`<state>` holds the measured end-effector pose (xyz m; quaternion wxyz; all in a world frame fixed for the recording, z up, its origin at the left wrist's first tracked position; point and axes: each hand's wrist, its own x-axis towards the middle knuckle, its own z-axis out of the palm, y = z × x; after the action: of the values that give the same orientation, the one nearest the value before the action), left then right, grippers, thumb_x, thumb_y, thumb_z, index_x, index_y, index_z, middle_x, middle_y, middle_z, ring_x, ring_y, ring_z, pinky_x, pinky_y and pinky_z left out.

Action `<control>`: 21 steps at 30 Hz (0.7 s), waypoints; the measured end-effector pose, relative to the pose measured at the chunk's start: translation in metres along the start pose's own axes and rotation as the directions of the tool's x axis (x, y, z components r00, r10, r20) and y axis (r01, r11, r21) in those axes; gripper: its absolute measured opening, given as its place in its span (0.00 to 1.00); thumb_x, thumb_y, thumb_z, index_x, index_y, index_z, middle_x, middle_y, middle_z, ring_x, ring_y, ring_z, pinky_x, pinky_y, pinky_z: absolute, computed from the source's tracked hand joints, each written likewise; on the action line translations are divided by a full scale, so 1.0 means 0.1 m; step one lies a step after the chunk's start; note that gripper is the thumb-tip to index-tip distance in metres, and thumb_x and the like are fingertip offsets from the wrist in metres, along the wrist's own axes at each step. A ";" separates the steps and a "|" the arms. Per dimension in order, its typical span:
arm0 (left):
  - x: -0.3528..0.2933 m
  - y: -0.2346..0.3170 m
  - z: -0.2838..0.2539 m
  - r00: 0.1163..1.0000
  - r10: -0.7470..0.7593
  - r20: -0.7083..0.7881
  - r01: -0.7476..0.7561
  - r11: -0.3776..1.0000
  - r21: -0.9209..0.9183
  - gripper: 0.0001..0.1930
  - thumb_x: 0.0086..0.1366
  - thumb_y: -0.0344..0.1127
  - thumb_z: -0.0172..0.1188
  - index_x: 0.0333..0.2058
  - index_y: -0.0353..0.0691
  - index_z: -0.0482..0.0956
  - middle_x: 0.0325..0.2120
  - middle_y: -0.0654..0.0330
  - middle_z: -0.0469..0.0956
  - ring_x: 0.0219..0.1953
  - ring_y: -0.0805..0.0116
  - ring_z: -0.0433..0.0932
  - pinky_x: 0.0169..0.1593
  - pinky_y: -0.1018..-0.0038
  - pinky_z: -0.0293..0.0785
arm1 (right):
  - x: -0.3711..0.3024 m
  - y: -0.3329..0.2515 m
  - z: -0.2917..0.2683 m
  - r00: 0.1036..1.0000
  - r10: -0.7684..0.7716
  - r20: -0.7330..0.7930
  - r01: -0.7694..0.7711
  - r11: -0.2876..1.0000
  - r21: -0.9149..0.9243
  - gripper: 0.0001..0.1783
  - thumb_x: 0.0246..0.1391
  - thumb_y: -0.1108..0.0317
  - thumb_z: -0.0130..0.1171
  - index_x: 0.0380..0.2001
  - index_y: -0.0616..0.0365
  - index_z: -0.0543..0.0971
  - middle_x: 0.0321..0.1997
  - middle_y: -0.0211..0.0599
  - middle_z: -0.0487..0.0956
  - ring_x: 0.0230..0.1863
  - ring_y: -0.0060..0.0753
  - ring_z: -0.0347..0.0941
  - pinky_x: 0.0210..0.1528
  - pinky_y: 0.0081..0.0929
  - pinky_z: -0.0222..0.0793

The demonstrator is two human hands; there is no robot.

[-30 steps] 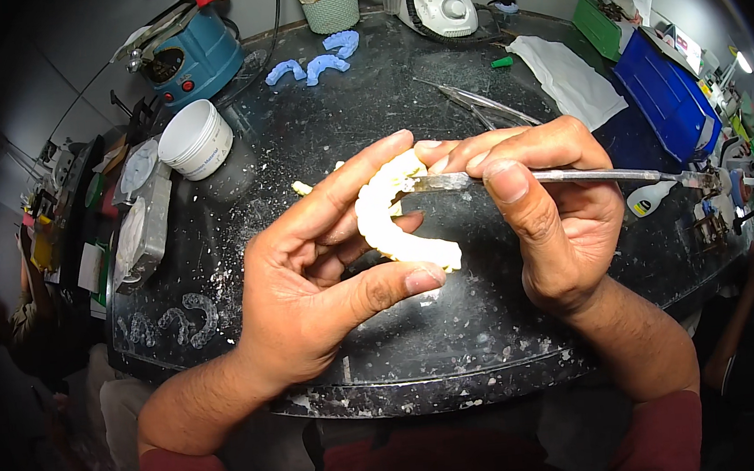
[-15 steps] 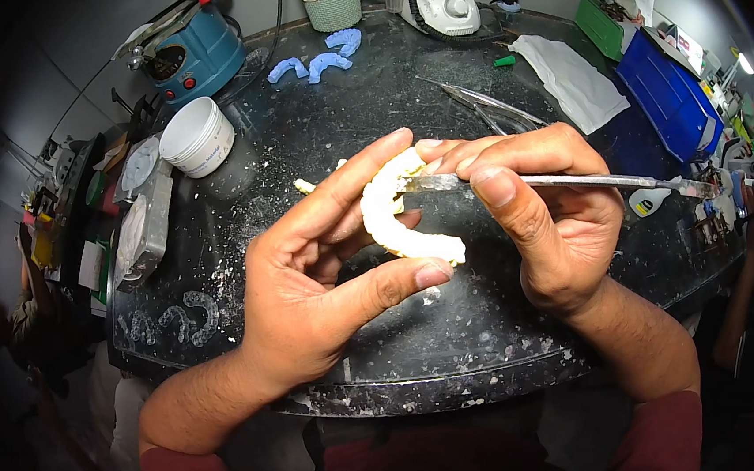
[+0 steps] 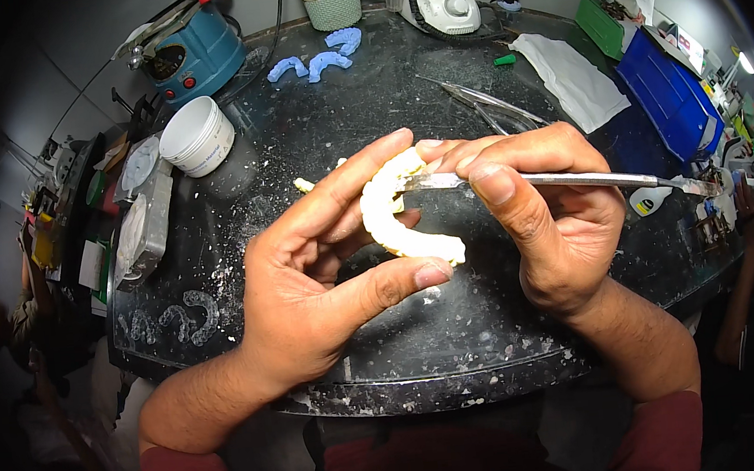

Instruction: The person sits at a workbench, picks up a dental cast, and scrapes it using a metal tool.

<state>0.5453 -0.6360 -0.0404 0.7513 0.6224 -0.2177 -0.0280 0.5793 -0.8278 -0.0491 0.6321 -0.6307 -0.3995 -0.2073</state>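
Note:
Between the fingers and thumb of my left hand [image 3: 316, 249] is a pale yellow, horseshoe-shaped dental cast [image 3: 385, 222], brightly lit and held above the bench. My right hand [image 3: 556, 204] pinches the handle of a metal spatula [image 3: 581, 180]. The spatula's flat, smeared blade lies against the inner side of the cast's upper arm. My right fingertips are close beside that end of the cast. Part of the cast's back is hidden by my left fingers. A small yellow scrap [image 3: 303, 185] rests on the bench beyond my left hand.
Powdery debris dots the dark bench [image 3: 387, 359]. Blue arch-shaped pieces [image 3: 328, 64] lie at the back, near a blue machine [image 3: 195, 55]. A white tub [image 3: 197, 137] stands at left, clear arch trays [image 3: 197, 318] below it. Metal tweezers [image 3: 491, 102] and a white cloth [image 3: 573, 78] lie at right.
My hands, the cast and the spatula stay almost exactly in place. At the far right edge, another person's arm has shifted slightly.

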 end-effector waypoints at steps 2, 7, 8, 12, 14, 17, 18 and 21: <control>0.00 -0.01 -0.01 1.000 0.012 0.004 -0.012 1.000 0.009 0.40 0.53 0.29 0.70 0.61 0.27 0.59 0.57 0.50 0.69 0.55 0.66 0.72 0.59 0.72 0.69 | 0.00 0.01 0.00 1.000 -0.012 -0.002 0.012 1.000 -0.013 0.05 0.61 0.74 0.52 0.36 0.65 0.73 0.35 0.47 0.79 0.41 0.41 0.79 0.53 0.48 0.73; 0.01 0.00 0.00 1.000 0.001 0.003 -0.001 1.000 0.002 0.41 0.52 0.31 0.71 0.62 0.27 0.58 0.58 0.49 0.67 0.57 0.65 0.70 0.60 0.70 0.68 | 0.00 0.02 0.00 0.998 -0.061 -0.013 0.061 0.998 -0.035 0.05 0.61 0.73 0.54 0.37 0.64 0.74 0.35 0.44 0.79 0.41 0.42 0.79 0.53 0.48 0.73; 0.01 0.00 -0.01 1.000 0.002 0.003 -0.002 1.000 0.003 0.41 0.52 0.31 0.71 0.62 0.27 0.58 0.58 0.49 0.67 0.57 0.65 0.70 0.60 0.70 0.68 | 0.00 0.02 0.00 0.998 -0.062 -0.013 0.061 0.997 -0.036 0.05 0.61 0.73 0.54 0.37 0.64 0.74 0.35 0.44 0.79 0.41 0.42 0.79 0.53 0.48 0.73; 0.01 0.01 0.00 0.999 0.039 0.025 -0.040 0.998 0.038 0.43 0.52 0.34 0.72 0.62 0.27 0.58 0.58 0.49 0.66 0.57 0.65 0.70 0.60 0.69 0.68 | 0.00 0.01 0.00 0.999 -0.029 -0.034 0.030 0.998 0.046 0.06 0.61 0.70 0.54 0.36 0.63 0.72 0.34 0.45 0.79 0.40 0.41 0.79 0.53 0.48 0.73; 0.00 0.02 0.01 0.998 0.063 0.031 -0.065 0.997 0.038 0.43 0.51 0.35 0.72 0.62 0.27 0.58 0.58 0.49 0.66 0.57 0.65 0.70 0.60 0.69 0.68 | 0.01 0.00 -0.02 0.999 -0.022 -0.030 0.025 0.994 0.106 0.08 0.62 0.68 0.53 0.35 0.63 0.71 0.33 0.46 0.79 0.39 0.41 0.78 0.53 0.50 0.72; -0.01 0.01 0.00 0.998 0.061 0.007 -0.061 0.995 0.073 0.43 0.51 0.35 0.72 0.62 0.27 0.58 0.58 0.50 0.67 0.56 0.66 0.71 0.59 0.70 0.69 | 0.00 -0.02 0.01 0.999 -0.042 -0.021 0.043 0.999 0.004 0.07 0.62 0.69 0.53 0.35 0.63 0.71 0.33 0.45 0.78 0.40 0.41 0.78 0.53 0.50 0.72; -0.01 0.01 0.00 0.998 0.060 0.016 -0.061 0.996 0.071 0.43 0.52 0.34 0.72 0.62 0.27 0.58 0.57 0.50 0.68 0.56 0.67 0.71 0.59 0.71 0.69 | 0.00 -0.02 0.01 0.999 -0.050 -0.016 0.050 0.999 0.006 0.07 0.62 0.69 0.53 0.35 0.64 0.72 0.33 0.44 0.78 0.40 0.41 0.78 0.53 0.49 0.72; -0.01 -0.01 0.00 0.998 0.066 0.022 -0.068 0.995 0.070 0.42 0.52 0.32 0.71 0.62 0.27 0.58 0.57 0.51 0.69 0.54 0.68 0.72 0.58 0.72 0.69 | 0.00 -0.04 0.02 0.999 -0.025 -0.026 0.024 0.999 -0.022 0.07 0.62 0.69 0.53 0.35 0.64 0.73 0.35 0.43 0.78 0.41 0.42 0.79 0.53 0.49 0.73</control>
<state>0.5444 -0.6353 -0.0413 0.7271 0.6407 -0.2466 -0.0010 0.5758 -0.8268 -0.0473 0.6280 -0.6298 -0.3966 -0.2275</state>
